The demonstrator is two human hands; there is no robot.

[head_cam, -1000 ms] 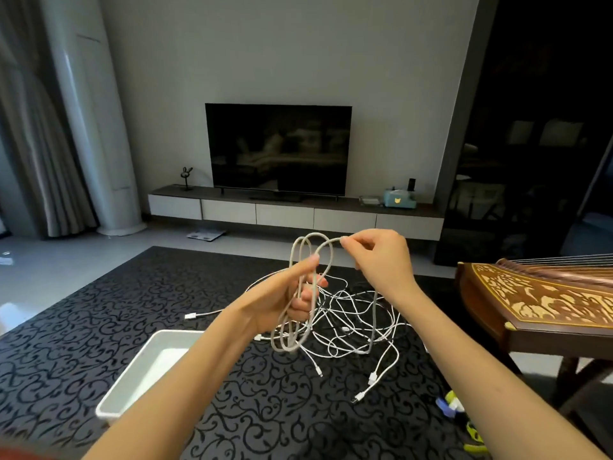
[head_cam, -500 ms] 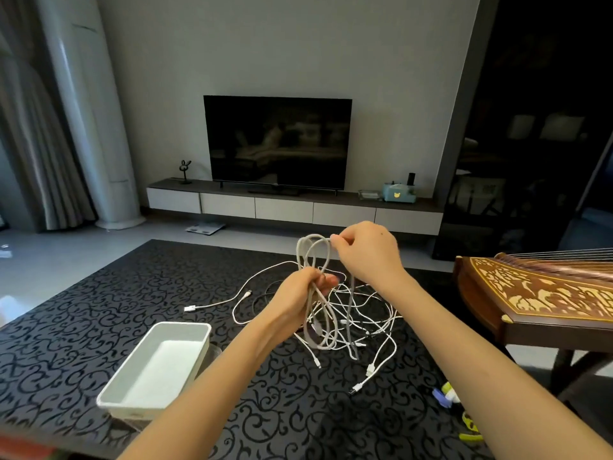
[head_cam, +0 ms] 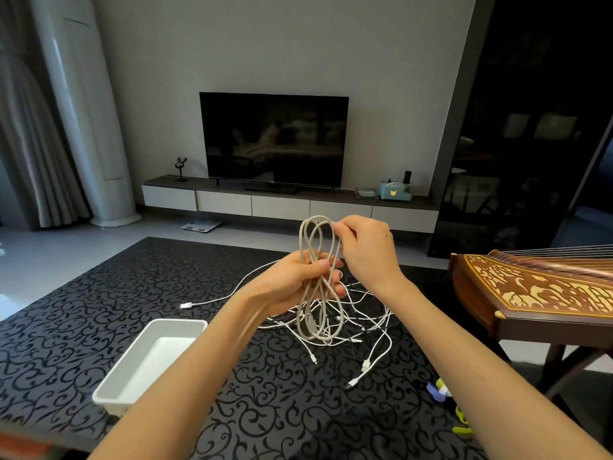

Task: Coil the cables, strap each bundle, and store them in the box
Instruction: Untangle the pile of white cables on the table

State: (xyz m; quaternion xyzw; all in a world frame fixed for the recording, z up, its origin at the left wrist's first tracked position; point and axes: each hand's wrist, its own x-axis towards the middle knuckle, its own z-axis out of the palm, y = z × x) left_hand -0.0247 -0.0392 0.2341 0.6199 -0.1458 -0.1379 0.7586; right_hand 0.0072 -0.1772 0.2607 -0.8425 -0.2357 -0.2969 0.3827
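Dark swirly table (head_cam: 99,293): left hand (head_cam: 292,283) grips first coil (head_cam: 315,330), right hand (head_cam: 368,250) pinches its top; tangle (head_cam: 374,320) waiting, nothing in box (head_cam: 175,323) lower-left.

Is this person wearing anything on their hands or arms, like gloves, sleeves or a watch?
Nothing that shows. The left hand and right hand are bare, without gloves, and no ring is visible. The left forearm and right forearm are uncovered down to the picture's edge: no sleeve, watch or bracelet in view.
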